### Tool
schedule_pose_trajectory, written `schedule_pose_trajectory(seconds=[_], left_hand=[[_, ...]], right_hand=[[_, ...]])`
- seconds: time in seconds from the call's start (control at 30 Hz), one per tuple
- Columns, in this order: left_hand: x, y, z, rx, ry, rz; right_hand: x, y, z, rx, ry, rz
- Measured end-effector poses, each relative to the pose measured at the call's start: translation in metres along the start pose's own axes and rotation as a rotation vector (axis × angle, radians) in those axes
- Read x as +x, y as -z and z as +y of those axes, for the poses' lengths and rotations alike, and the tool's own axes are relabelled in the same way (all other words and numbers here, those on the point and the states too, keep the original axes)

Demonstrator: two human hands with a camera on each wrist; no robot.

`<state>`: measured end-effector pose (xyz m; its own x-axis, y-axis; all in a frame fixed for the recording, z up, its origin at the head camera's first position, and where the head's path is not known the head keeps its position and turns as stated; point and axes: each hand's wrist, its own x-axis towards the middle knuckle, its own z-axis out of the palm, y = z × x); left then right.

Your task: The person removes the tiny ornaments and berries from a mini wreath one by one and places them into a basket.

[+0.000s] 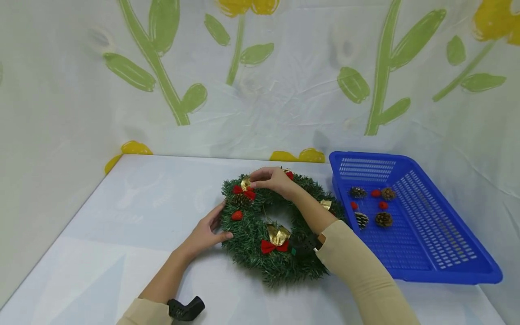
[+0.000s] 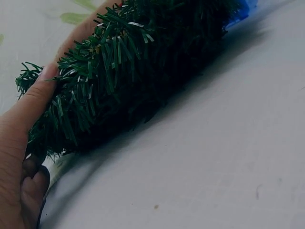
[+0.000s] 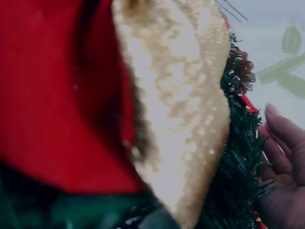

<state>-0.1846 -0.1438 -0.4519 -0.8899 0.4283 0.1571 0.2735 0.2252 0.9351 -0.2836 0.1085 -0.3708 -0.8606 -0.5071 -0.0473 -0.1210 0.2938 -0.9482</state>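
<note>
Beige sleeves come nearest, both cut off by the bottom edge. Left of centre, the left hand holds the outer rim of an artificial pine wreath, thumb on top, fingers curled underneath. That wreath lies on the white table, between the hands and just beside the basket. It should be light, with springy needles round a stiffer ring, so the outer rim makes a sound hold. On its far left sits a red-and-gold bow, probably soft, slippery and easily creased; pinching it near the knot would be kindest. Right hand: thumb and index finger, bent nearly together, seem to pinch the bow's gold edge; exact contact is too small to make out. Its forearm covers part of the wreath's right side. Farthest right, the blue plastic basket is partly hidden by the sleeve. Another bow blurs much of the right wrist view; needles' undersides look nearly black from the left.
</note>
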Motion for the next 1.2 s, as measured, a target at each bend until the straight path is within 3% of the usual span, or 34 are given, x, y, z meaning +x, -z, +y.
schedule_pose_trajectory(seconds=[0.17, 0.47, 0.97, 1.07, 1.2], left_hand=[[0.000, 0.000, 0.000, 0.005, -0.003, -0.004], [-0.001, -0.001, 0.000, 0.009, -0.004, 0.003], [-0.002, 0.000, 0.002, 0.004, -0.005, -0.003], [-0.002, 0.000, 0.001, 0.008, -0.008, 0.000], [-0.001, -0.001, -0.001, 0.014, -0.012, -0.002]], right_hand=[[-0.001, -0.002, 0.001, -0.078, -0.019, -0.065], [-0.002, -0.006, 0.007, -0.123, 0.014, -0.102], [0.004, -0.017, 0.007, -0.355, -0.003, -0.037], [0.004, -0.017, 0.004, -0.334, -0.005, -0.025], [0.003, -0.015, -0.001, -0.217, -0.039, -0.002]])
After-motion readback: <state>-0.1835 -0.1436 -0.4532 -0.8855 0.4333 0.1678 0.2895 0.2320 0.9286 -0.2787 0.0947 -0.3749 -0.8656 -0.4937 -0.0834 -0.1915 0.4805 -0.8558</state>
